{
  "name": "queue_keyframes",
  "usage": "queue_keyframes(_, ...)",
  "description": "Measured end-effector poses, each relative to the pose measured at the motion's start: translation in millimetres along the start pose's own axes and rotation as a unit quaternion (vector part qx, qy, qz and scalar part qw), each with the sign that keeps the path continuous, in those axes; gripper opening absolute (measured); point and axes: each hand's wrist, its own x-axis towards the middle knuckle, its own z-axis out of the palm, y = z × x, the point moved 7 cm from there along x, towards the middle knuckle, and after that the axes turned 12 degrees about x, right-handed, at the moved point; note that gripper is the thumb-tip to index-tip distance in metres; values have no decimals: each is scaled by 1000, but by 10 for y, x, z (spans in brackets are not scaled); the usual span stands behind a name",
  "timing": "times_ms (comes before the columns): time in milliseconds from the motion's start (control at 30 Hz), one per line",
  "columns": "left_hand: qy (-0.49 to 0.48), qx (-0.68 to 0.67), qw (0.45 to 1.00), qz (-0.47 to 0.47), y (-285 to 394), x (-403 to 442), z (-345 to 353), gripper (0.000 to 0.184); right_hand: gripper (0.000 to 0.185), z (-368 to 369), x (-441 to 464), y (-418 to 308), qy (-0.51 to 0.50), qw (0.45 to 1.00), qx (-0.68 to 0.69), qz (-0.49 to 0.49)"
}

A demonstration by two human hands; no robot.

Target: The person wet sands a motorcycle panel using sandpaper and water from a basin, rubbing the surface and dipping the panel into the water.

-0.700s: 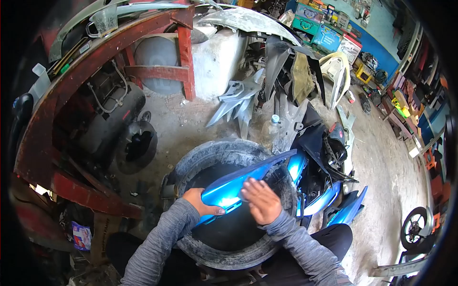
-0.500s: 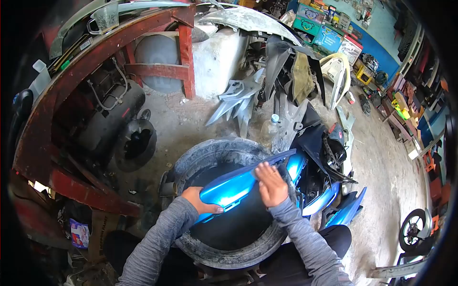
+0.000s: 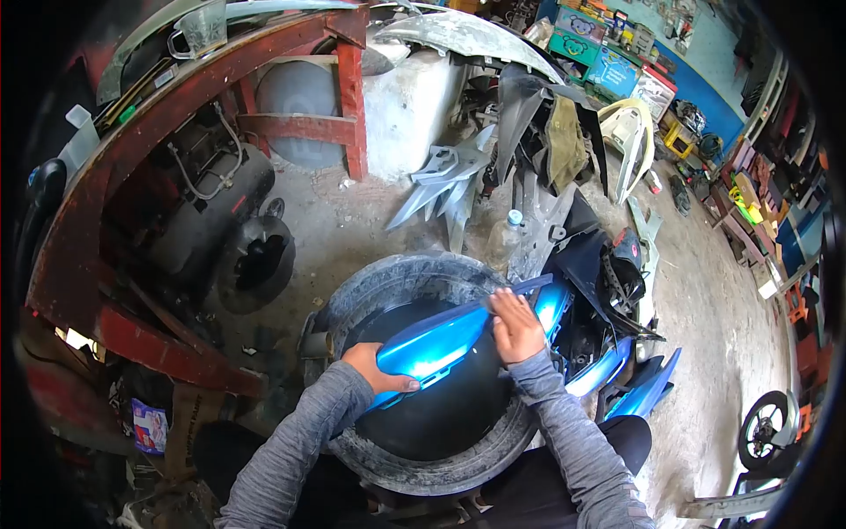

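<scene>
A glossy blue motorcycle fairing panel (image 3: 432, 348) with a dark upper edge is tilted over a wide, round black tub (image 3: 352, 291) of dark water. My left hand (image 3: 374, 368) grips its lower left end, thumb across the front edge and fingers behind. Toward the panel's narrow right end, my right hand (image 3: 518, 326) lies with fingers stretched out and close together on the surface. Whether anything thin is under those fingertips I cannot make out.
More blue fairing pieces (image 3: 595, 370) and black motorcycle parts lie right of the tub. A plastic bottle (image 3: 505, 238) stands behind it. Grey panels (image 3: 445, 185) rest on the floor beyond. A red wooden bench (image 3: 132, 167) is on the left, a tank under it.
My right hand has slid slightly right and down along the panel. My left hand keeps its grip at the lower end. The view has shifted slightly.
</scene>
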Motion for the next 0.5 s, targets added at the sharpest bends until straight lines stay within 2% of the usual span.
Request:
queue_keyframes(100,-10,11,1000,-8,20,-4,32,85,47,164,-103,-518,-75,994,22,-79)
queue_keyframes(200,3,30,999,-10,68,-34,-40,82,45,43,-128,-339,-48,996,-6,-71)
queue_keyframes(267,-9,0,1000,2,131,-55,-33,80,43,38,35,-140,-27,999,8,-26)
queue_keyframes(433,-11,-24,1000,-12,79,-32,-29,78,48,248,-197,-783,-94,990,50,-94)
queue_keyframes(500,6,-3,1000,4,14,13,7,80,48,188,-179,-647,-75,993,26,-91)
